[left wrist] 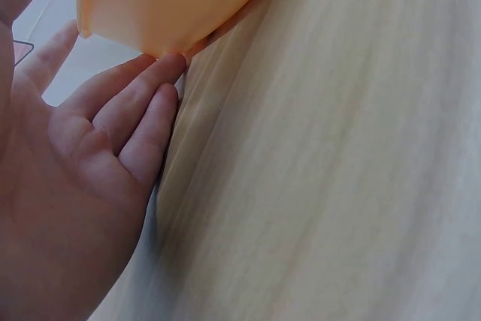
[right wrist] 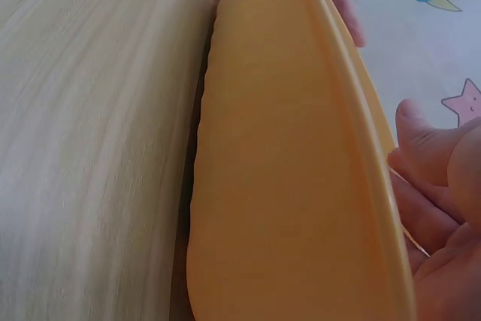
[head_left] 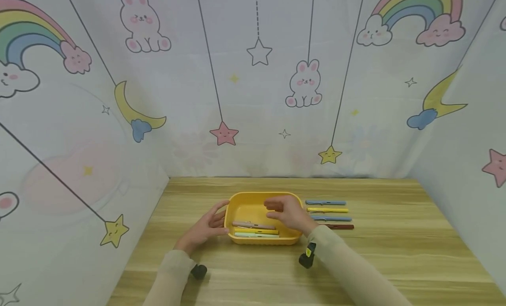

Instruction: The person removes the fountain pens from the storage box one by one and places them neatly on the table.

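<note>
A yellow plastic basket [head_left: 247, 213] stands on the wooden table. Inside, along its near side, lie a pinkish-grey pen [head_left: 253, 225], a yellow pen [head_left: 258, 231] and a pale green pen [head_left: 253, 235]. My left hand [head_left: 203, 229] is at the basket's left end, fingers extended; the left wrist view shows the fingertips against the lower outside wall [left wrist: 165, 5]. Over the basket's right part hovers my right hand [head_left: 290, 213], fingers loosely bent and no object visible in them. In the right wrist view the basket's near wall [right wrist: 278, 155] partly hides that hand's fingers.
Right of the basket several pens lie in a column: a blue pen [head_left: 326, 202], a yellow pen [head_left: 328, 210], another blue pen [head_left: 332, 219] and a dark red pen [head_left: 341, 227], partly behind my right wrist. Patterned fabric walls [head_left: 269, 156] bound the table [head_left: 387, 235].
</note>
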`<state>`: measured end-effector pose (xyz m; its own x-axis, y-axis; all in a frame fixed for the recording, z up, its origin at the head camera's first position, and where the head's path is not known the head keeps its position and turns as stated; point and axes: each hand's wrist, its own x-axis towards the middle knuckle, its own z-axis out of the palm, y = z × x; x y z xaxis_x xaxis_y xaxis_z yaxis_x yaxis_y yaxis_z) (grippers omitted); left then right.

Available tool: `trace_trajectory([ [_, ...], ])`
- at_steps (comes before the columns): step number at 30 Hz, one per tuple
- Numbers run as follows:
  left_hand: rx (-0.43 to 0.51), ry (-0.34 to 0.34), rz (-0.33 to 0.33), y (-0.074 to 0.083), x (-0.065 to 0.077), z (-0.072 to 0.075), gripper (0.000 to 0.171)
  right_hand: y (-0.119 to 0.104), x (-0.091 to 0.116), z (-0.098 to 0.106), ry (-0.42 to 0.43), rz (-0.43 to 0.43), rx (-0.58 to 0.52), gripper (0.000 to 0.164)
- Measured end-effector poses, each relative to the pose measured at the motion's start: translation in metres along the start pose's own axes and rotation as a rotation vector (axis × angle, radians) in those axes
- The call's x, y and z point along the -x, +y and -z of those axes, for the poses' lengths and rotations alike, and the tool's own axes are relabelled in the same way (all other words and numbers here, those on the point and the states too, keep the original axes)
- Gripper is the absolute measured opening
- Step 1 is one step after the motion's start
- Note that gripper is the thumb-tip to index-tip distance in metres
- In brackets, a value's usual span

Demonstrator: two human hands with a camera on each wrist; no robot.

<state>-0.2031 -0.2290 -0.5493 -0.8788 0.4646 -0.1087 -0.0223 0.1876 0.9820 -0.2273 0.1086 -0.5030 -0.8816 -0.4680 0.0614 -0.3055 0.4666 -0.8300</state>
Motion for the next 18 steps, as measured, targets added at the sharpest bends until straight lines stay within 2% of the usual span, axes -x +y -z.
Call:
trace_trajectory([
  [8,-0.006,-0.006,-0.009,-0.001,0.0,0.001,0.09,-0.004,-0.004,-0.012,-0.055,-0.051,-0.017,0.038],
  [18,-0.012,-0.009,-0.024,-0.001,0.001,0.001,0.09,0.0,-0.007,-0.021,-0.128,-0.052,0.018,0.032],
])
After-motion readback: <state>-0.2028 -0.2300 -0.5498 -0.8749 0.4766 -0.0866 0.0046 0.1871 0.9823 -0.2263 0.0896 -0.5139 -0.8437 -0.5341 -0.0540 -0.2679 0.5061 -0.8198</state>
